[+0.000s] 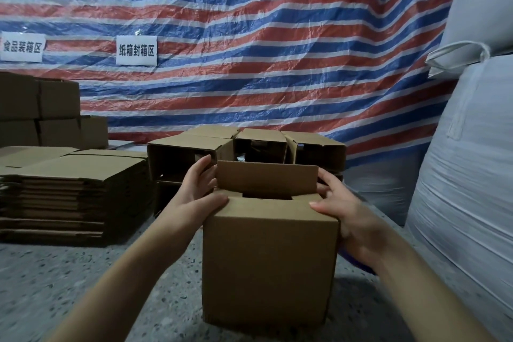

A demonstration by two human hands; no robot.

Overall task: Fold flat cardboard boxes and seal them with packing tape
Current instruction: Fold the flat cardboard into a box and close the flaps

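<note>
A red, white and blue striped tarp (249, 36) hangs behind, bearing two white paper signs (136, 50). Large white woven sacks (466, 175) stand at right on the speckled floor (83, 286).

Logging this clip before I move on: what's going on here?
A person is closing the top of an upright cardboard box on the floor. The left hand and right hand hold its two sides, thumbs pressing the near flap down, while the far flap still stands up. No tape shows on it yet. A stack of flat boxes lies to the left, and folded open boxes sit behind.
</note>
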